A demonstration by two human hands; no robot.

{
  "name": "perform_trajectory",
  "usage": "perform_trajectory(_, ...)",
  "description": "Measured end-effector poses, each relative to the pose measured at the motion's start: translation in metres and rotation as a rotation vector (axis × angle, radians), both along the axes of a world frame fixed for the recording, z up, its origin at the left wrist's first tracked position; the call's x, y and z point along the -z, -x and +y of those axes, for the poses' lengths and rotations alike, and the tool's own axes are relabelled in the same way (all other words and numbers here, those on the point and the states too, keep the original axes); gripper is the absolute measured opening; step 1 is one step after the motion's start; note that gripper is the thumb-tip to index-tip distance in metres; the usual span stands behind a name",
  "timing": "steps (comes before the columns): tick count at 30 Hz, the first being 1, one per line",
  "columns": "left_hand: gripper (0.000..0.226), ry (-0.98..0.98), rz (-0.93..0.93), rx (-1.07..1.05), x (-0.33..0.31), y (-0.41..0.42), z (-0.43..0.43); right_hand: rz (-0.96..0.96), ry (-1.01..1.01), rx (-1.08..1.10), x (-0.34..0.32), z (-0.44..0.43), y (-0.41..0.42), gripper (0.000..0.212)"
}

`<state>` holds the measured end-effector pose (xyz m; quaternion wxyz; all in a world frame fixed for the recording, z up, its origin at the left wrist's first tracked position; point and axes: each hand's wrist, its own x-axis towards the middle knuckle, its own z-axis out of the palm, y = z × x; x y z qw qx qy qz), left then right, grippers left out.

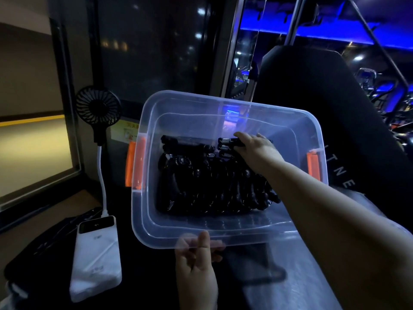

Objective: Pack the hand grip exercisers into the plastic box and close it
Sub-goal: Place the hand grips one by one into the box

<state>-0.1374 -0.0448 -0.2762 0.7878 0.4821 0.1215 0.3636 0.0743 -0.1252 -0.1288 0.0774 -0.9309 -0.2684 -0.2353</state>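
Observation:
A clear plastic box (143,220) with orange latches (139,163) on both ends is tilted toward me, open, with no lid on it. Several black hand grip exercisers (210,186) with metal springs lie packed in a row on its bottom. My right hand (257,151) reaches into the box from the right, and its fingers curl round a few exercisers (225,147) at the far side. My left hand (197,265) grips the box's near rim, thumb over the edge and fingers underneath.
A white power bank (96,258) lies at the left on a dark surface, its white cable running up to a small black fan (98,108). Dark padded gym equipment (312,90) stands behind and right of the box. A window wall is behind.

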Motion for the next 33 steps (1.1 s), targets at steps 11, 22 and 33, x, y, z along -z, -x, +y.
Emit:
perform_trajectory(11,0.041,-0.008,-0.040,-0.013,0.003,-0.001,-0.002,-0.084,0.054,0.116,0.011,0.002,0.000,0.036)
perform_trajectory(22,0.039,-0.010,-0.018,-0.034,0.004,-0.004,-0.002,-0.068,0.036,0.198,0.017,-0.002,0.002,0.052)
perform_trajectory(33,0.037,-0.042,-0.010,-0.047,0.004,-0.003,-0.001,-0.148,-0.159,0.230,0.017,-0.041,0.039,0.055)
